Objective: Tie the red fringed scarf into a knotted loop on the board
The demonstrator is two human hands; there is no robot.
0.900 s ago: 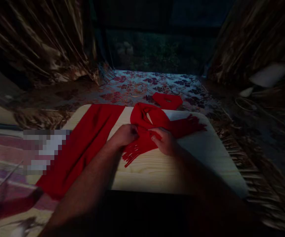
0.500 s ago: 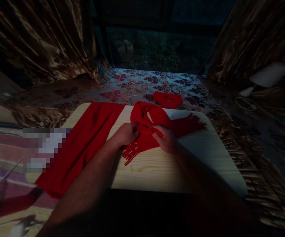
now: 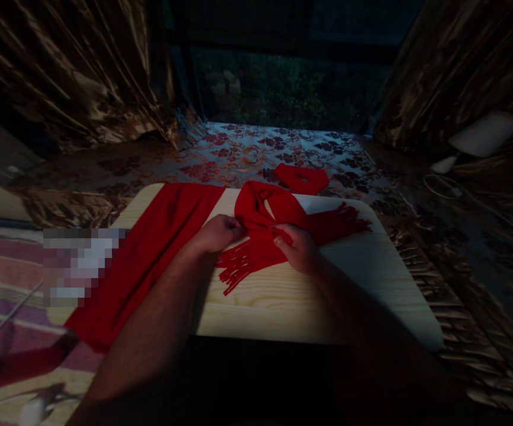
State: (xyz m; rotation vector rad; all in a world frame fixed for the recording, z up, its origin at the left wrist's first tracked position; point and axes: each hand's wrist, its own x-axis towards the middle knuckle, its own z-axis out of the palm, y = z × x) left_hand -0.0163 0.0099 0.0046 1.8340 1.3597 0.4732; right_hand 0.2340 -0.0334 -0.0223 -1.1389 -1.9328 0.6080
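A red fringed scarf (image 3: 263, 204) lies looped on the pale wooden table (image 3: 256, 307), one fringed end toward me on the left and the other at the right. My left hand (image 3: 221, 232) is at the loop's left edge, fingers curled together; whether cloth is between them is too dark to tell. My right hand (image 3: 298, 245) pinches the scarf near its crossing, thumb and fingers on the cloth. Left of my left hand, a wide red cloth (image 3: 149, 254) lies across the table and over its near left edge.
Behind the table, a folded red piece (image 3: 303, 177) rests on the patterned cover (image 3: 238, 151). A white lamp (image 3: 487, 135) with a cord stands at the right. Curtains hang on both sides. A dark red object (image 3: 21, 364) lies on striped fabric at lower left.
My left hand has shifted a little left and up, off the near part of the scarf, uncovering more of the fringe. My right hand has hardly moved.
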